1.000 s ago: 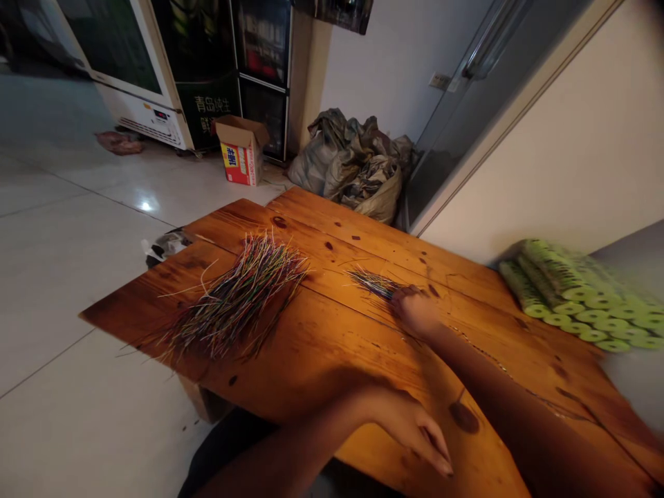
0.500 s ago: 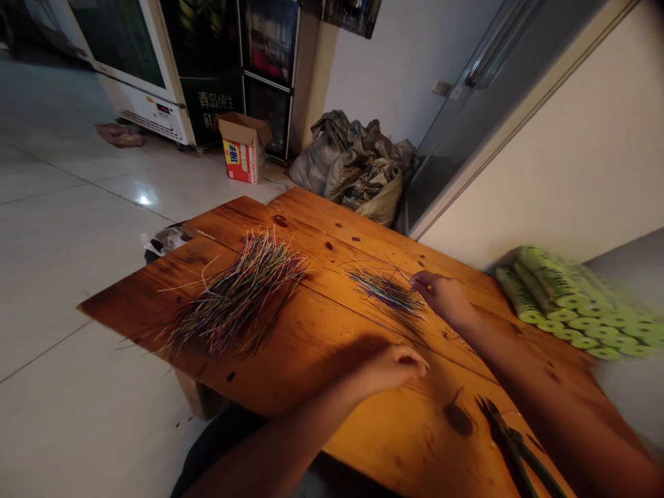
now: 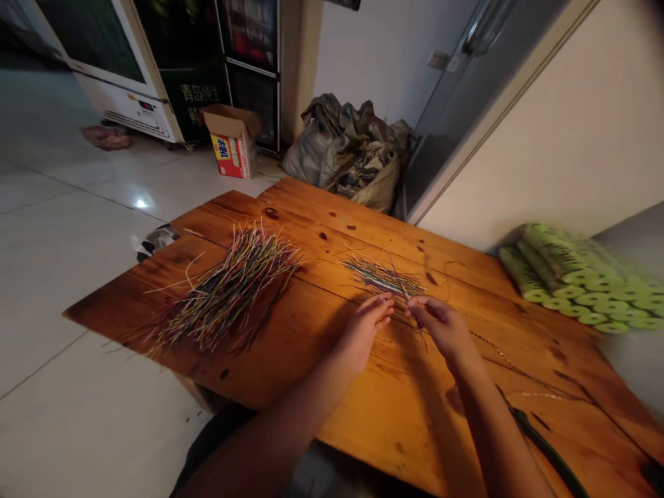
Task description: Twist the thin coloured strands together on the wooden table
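My left hand and my right hand hover close together over the orange wooden table, just below a small bundle of thin multicoloured wires. The left hand's fingers are spread and it holds nothing. Curled fingers on my right hand reach towards a few loose strands, too fine to show a grip. Further left lies a much larger heap of the same wires. Dark green-handled pliers rest near the table's right edge, partly behind my right forearm.
Stacked green rolls lie past the table's right corner. Beyond the far edge are bulging woven sacks, a cardboard box and a glass-door cooler. Tiled floor surrounds the table's left side.
My left hand has moved up from the table's front to the small bundle. My right hand has shifted slightly nearer me, and the two hands now nearly meet.
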A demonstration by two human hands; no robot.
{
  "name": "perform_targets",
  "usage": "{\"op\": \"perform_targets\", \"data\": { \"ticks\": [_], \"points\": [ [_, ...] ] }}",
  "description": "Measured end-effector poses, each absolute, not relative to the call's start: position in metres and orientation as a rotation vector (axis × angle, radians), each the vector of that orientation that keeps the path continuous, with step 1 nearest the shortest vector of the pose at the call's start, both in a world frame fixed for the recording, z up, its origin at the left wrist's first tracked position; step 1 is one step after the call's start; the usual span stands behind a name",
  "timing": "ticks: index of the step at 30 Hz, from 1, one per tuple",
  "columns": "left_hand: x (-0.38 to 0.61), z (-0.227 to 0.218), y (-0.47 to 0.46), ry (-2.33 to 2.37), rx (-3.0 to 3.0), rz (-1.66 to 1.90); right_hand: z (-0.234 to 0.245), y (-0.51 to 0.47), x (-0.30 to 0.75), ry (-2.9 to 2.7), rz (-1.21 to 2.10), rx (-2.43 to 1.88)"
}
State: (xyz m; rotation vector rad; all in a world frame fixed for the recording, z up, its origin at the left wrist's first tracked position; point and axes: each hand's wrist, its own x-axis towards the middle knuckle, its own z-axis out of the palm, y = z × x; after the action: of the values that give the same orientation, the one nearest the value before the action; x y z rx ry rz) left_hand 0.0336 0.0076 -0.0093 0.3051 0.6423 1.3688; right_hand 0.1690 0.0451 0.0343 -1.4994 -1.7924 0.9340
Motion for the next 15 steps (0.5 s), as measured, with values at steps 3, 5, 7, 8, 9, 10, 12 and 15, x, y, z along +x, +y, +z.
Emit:
{"op": "perform_targets", "data": {
  "ticks": [3,5,7,8,9,10,12,15],
  "points": [
    [0.035,-0.013,0.009,0.588,0.302,1.341,0.026,0.029,0.166,-1.800,0.941,-1.479],
    [0.035,-0.014,0.008,0.571,0.328,1.313,0.022,0.022,0.165,-1.825,0.938,-1.467],
    [0.037,-0.013,0.006,0.628,0.376,1.290,0.018,0.017,0.165,-1.826,0.946,-1.474],
    [0.037,-0.012,0.005,0.682,0.392,1.275,0.016,0.016,0.165,-1.816,0.954,-1.480],
    [0.038,-0.012,0.004,0.738,0.396,1.261,0.015,0.016,0.165,-1.803,0.962,-1.483],
    [0.039,-0.012,0.004,0.786,0.390,1.254,0.014,0.016,0.166,-1.789,0.970,-1.480],
    [0.039,-0.012,0.005,0.834,0.367,1.261,0.014,0.017,0.167,-1.756,0.986,-1.463],
    [0.039,-0.015,0.007,0.810,0.343,1.302,0.013,0.019,0.167,-1.655,1.012,-1.465]
  ]
}}
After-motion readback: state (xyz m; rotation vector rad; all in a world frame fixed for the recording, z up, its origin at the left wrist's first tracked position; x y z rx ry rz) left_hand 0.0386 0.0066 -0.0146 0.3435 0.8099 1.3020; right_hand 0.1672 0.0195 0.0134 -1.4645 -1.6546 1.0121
